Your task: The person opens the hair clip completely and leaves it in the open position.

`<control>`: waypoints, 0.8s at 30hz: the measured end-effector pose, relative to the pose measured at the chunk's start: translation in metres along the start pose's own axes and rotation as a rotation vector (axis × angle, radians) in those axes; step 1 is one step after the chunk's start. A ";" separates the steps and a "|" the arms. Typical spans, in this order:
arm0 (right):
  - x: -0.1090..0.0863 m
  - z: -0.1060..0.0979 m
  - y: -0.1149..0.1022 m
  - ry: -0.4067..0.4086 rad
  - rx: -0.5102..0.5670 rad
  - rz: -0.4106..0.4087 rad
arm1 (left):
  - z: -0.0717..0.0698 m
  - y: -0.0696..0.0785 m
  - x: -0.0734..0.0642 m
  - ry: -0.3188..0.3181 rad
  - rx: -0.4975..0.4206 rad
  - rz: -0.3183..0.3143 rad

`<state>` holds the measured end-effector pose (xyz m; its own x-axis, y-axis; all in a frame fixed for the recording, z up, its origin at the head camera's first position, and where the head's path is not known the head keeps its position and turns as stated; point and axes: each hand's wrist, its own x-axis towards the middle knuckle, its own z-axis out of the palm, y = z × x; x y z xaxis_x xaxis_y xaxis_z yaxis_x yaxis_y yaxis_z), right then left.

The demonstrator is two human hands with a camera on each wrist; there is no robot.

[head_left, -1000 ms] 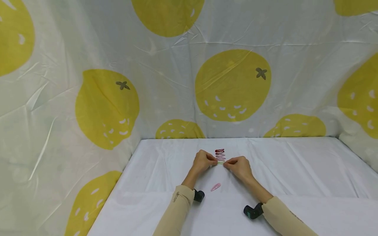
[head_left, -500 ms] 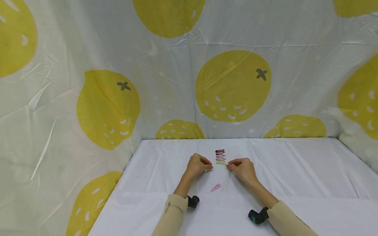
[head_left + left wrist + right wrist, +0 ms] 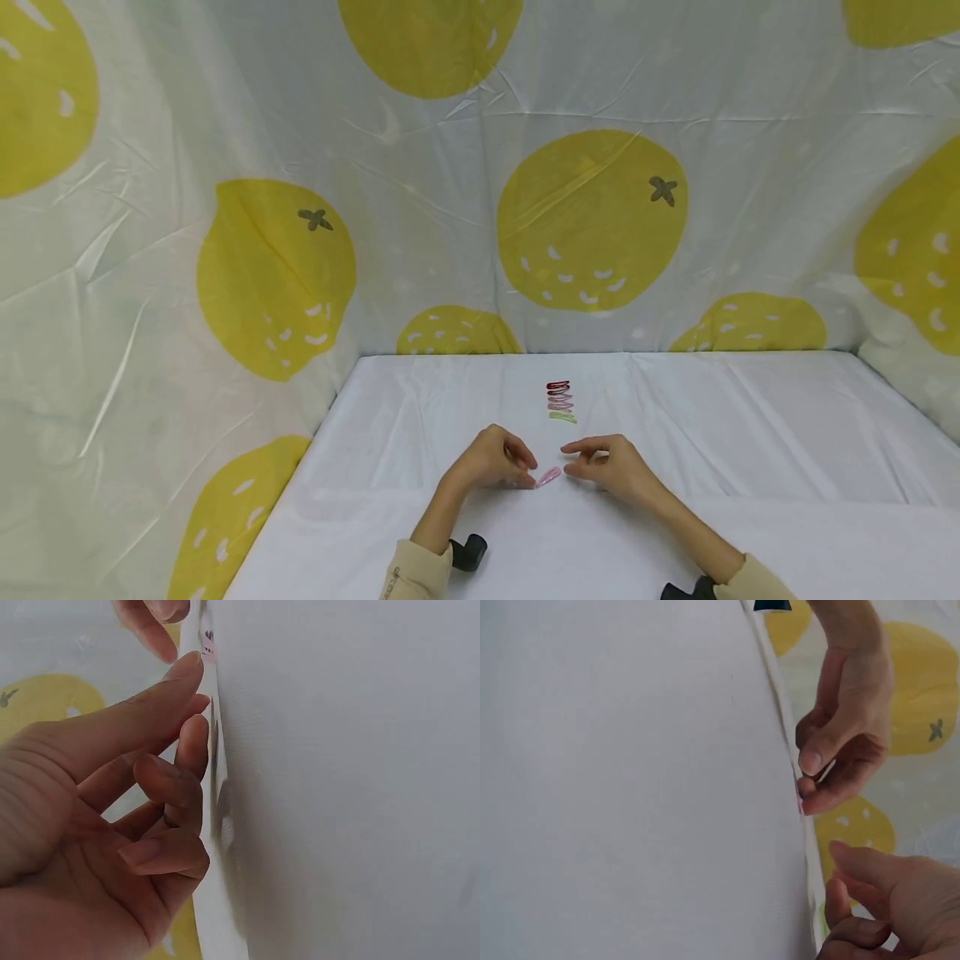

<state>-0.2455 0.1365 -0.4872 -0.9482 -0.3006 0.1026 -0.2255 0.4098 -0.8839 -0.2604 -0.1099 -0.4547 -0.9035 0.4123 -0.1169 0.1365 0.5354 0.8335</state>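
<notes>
A pink snap hair clip [image 3: 549,477] lies slanted on the white table, between my two hands. My left hand [image 3: 491,458] is at the clip's left end, thumb and fingers parted; whether it touches the clip I cannot tell. Just off the other end is my right hand [image 3: 615,471], its thumb and index finger spread with nothing between them. Farther back, red hair clips [image 3: 558,386], pink hair clips [image 3: 560,401] and green hair clips [image 3: 562,416] lie in a column. The left wrist view shows a small part of the pink clip [image 3: 209,649] beyond the thumb tip.
White cloth covers the table [image 3: 712,433]. Behind it hangs a pale curtain [image 3: 427,208] with a yellow lemon print, which also runs along the left and right sides. A black wrist camera [image 3: 469,552] sits on the left forearm.
Both hands have left the green clips, which now lie in the column, the lowest one slightly tilted. They have come nearer to me, to either side of the single pink clip.
</notes>
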 end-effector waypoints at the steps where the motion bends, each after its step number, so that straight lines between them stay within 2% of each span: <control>1: -0.002 0.002 0.000 -0.013 0.010 -0.003 | 0.001 0.001 -0.001 -0.005 0.000 -0.005; 6: -0.006 0.005 0.003 -0.016 0.009 -0.045 | 0.005 0.002 -0.002 -0.027 0.015 0.008; 13: -0.004 0.011 0.007 0.022 -0.152 -0.128 | 0.010 0.001 0.001 -0.011 0.031 0.062; 16: -0.004 0.013 0.004 0.047 -0.194 -0.132 | 0.012 0.000 0.002 -0.004 0.035 0.070; 21: -0.006 0.014 0.002 0.058 -0.188 -0.113 | 0.014 0.002 0.002 0.006 0.040 0.067; 24: -0.005 0.015 0.002 0.052 -0.198 -0.129 | 0.014 0.001 0.002 0.006 0.051 0.073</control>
<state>-0.2378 0.1261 -0.4966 -0.9178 -0.3190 0.2365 -0.3801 0.5331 -0.7559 -0.2564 -0.0980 -0.4618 -0.8928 0.4473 -0.0531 0.2227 0.5409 0.8111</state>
